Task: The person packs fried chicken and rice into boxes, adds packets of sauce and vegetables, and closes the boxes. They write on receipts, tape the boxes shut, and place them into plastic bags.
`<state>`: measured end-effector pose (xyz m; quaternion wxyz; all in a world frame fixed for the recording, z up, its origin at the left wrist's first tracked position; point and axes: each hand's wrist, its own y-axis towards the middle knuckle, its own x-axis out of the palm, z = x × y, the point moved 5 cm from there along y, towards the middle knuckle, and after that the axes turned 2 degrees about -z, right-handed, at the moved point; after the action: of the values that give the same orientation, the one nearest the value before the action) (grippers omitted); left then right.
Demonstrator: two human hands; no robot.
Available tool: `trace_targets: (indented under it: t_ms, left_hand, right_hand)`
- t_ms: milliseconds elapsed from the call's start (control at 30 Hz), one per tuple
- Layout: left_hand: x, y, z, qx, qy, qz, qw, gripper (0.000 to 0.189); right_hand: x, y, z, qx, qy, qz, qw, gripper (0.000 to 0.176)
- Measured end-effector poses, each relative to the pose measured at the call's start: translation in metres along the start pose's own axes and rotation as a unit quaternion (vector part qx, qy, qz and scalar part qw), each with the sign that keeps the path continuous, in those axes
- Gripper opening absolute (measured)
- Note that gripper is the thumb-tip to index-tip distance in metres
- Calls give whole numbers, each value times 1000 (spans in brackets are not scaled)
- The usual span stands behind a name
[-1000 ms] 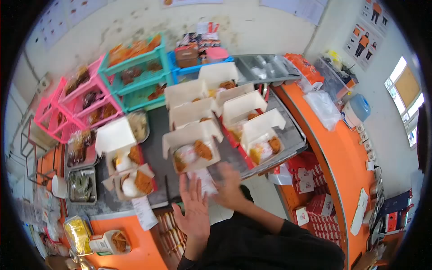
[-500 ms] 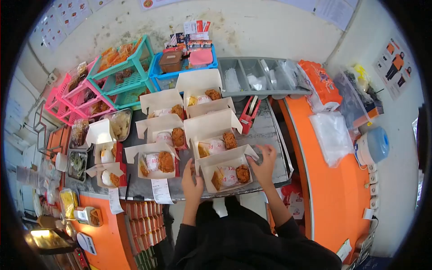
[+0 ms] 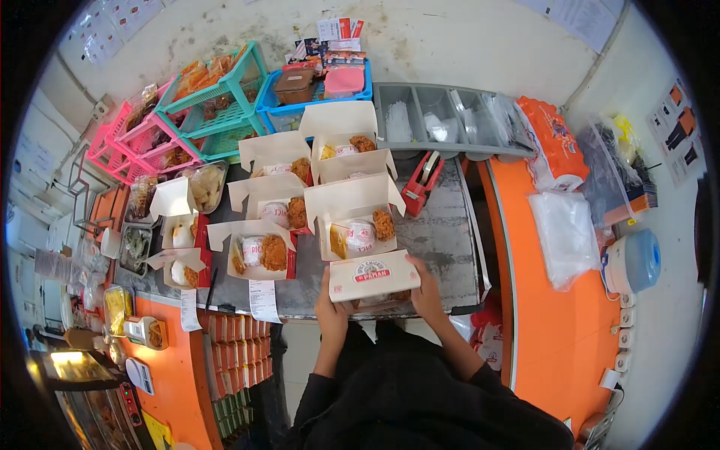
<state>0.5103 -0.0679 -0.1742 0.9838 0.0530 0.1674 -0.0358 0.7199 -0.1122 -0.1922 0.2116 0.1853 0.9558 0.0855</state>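
Note:
A white cardboard meal box [image 3: 375, 276] with a red printed logo stands at the counter's front edge, its lid folded most of the way down. My left hand [image 3: 332, 306] is closed around its left side and my right hand [image 3: 427, 294] grips the right side. A little of the contents shows below the lid's front edge. Right behind it, an open meal box [image 3: 356, 201] holds a wrapped rice pack [image 3: 361, 236] and fried chicken [image 3: 383, 224]. To the left is another open box with fried chicken [image 3: 273, 253] and wrapped rice.
Several more open meal boxes fill the counter [image 3: 442, 255] behind and left. A receipt [image 3: 263, 301] hangs over its front edge. A red tape dispenser [image 3: 422, 184] stands right of the boxes. Behind are a grey divided tray [image 3: 401, 94], a blue basket [image 3: 270, 120] and a teal rack [image 3: 214, 112].
The front box's lid, upright before, has been folded down over the food. Both hands have moved from beside the box onto its sides. The view has shifted slightly.

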Motion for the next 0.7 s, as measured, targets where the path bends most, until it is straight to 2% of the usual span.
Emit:
trace_targets:
  t_ms: [33, 67, 100, 200, 233, 267, 300, 333, 367, 400, 467, 500, 567, 600, 633, 667, 700]
  left_hand:
    - [-1, 4, 5, -95, -2, -34, 995, 48]
    - [-1, 6, 3, -49, 47, -23, 997, 47]
    - [-2, 3, -8, -53, 46, -21, 997, 47]
    - [-1, 1, -28, 55, 77, -58, 994, 49]
    - [-7, 1, -28, 52, 77, -57, 994, 49]
    - [-11, 0, -22, 114, 181, -84, 973, 49]
    - [-10, -3, -18, 175, 283, -110, 937, 50]
    - [-9, -7, -24, 170, 283, -111, 938, 50]
    - [-6, -10, -32, 157, 144, -135, 968, 52]
    - [-5, -14, -39, 141, 2, -155, 978, 56]
    - [-6, -10, -37, 119, -26, -163, 979, 60]
    - [-7, -9, -37, 99, -52, -173, 979, 65]
    - [-8, -10, -53, 80, -22, -199, 976, 64]
    - [-6, -9, -63, 63, 6, -221, 973, 64]
    - [-10, -5, -71, 60, 5, -225, 973, 64]
    - [-9, 0, -74, 80, 32, -274, 958, 61]
    - [-7, -1, -78, 97, 57, -323, 940, 59]
  right_hand:
    - [-2, 5, 0, 20, -42, -25, 999, 29]
    - [-2, 4, 0, 24, -42, -30, 998, 29]
    - [-3, 5, -2, 8, -54, -28, 998, 29]
    - [0, -2, 13, -43, -88, -18, 995, 32]
    - [0, -9, 9, -68, -108, -17, 992, 35]
    - [-1, -19, 11, 25, -197, -93, 976, 46]
    - [-3, -20, 16, 27, -197, -97, 975, 46]
    - [-3, -19, 15, -22, -115, -140, 983, 52]
    - [-3, -19, 13, -70, -32, -181, 981, 58]
    - [-3, -21, 14, -66, -32, -185, 980, 58]
    - [-4, -15, 0, -74, 56, -224, 970, 66]
    - [-4, -15, 2, -71, 57, -225, 970, 66]
    - [1, -14, 12, -43, 3, -292, 955, 68]
    - [2, -12, 16, -41, 2, -292, 955, 68]
    - [6, -15, 16, -90, -39, -317, 943, 64]
    - [9, -18, 13, -138, -80, -340, 927, 60]
    - [7, -21, 14, -131, -79, -343, 927, 60]
